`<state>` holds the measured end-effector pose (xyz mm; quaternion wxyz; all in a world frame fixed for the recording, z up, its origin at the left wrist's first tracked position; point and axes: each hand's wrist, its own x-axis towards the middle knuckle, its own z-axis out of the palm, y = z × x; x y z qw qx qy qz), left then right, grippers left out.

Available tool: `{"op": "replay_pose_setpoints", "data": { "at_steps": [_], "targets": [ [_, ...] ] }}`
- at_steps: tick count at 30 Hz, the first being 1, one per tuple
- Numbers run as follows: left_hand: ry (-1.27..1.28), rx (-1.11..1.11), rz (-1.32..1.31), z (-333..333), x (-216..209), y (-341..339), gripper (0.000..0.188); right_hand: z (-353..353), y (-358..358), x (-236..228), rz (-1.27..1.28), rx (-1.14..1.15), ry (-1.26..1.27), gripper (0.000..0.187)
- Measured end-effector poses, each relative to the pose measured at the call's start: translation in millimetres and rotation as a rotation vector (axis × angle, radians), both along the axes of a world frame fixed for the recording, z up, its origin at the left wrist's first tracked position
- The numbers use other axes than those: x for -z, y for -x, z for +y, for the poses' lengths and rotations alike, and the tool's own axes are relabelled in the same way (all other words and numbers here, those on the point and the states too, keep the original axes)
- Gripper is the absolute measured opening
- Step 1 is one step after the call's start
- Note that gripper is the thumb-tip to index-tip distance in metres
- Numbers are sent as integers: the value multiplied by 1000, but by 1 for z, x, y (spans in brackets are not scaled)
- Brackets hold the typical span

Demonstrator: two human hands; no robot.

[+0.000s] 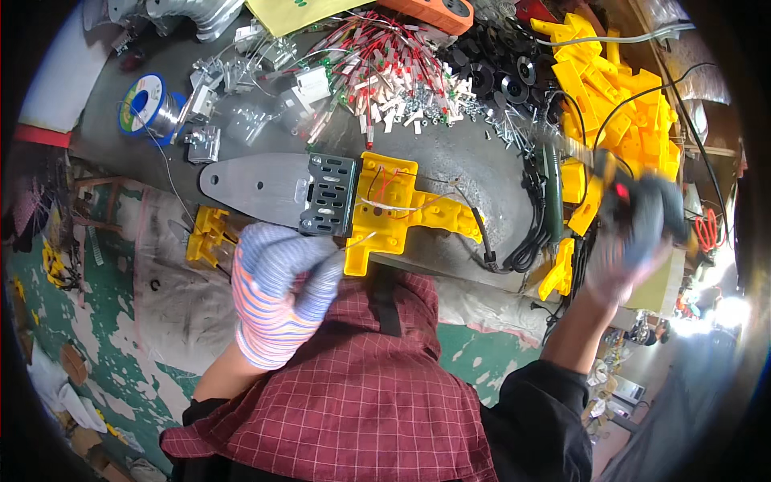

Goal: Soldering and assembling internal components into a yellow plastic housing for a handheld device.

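Note:
My left hand (281, 281), in a striped knit glove, closes at the lower left edge of a yellow plastic housing (385, 217). The housing is an open half shell with a handle pointing right and thin red and pale wires inside. Against its left side lies a grey tapered metal plate (253, 189) with a slotted dark bracket (331, 193). At the right, my right hand (630, 253), gloved and smeared by motion, grips a dark power tool (642, 205) with a red light, held apart from the housing. The tool's exact kind is blurred.
Behind the housing lie heaped red-wired white connectors (381, 72), loose screws (510, 132) and black discs (502, 72). Yellow shells (614, 104) pile at the far right. A solder spool (152, 108) stands left. A green-handled tool (552, 189) and black cable (526, 249) sit between housing and right hand.

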<state>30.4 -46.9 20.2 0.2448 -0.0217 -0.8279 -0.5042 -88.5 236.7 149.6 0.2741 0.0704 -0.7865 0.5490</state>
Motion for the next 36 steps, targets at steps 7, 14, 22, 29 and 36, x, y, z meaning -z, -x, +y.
{"op": "replay_pose_setpoints", "data": {
  "at_steps": [7, 14, 22, 29, 36],
  "targets": [
    [162, 93, 174, 11, 6, 16, 32, -29, -70, -9, 160, -355, -19, 29],
    [129, 90, 189, 14, 5, 19, 28, -29, -75, -12, -4, -171, -25, 55],
    [124, 85, 199, 14, 13, 21, 29, -44, -64, -10, 173, -249, -224, 30],
    [108, 85, 215, 15, 11, 23, 31, -37, -66, -15, 137, -319, -170, 29],
    [106, 82, 214, 14, 12, 21, 31, -29, -70, -12, 150, -297, -180, 26]
  ]
}}
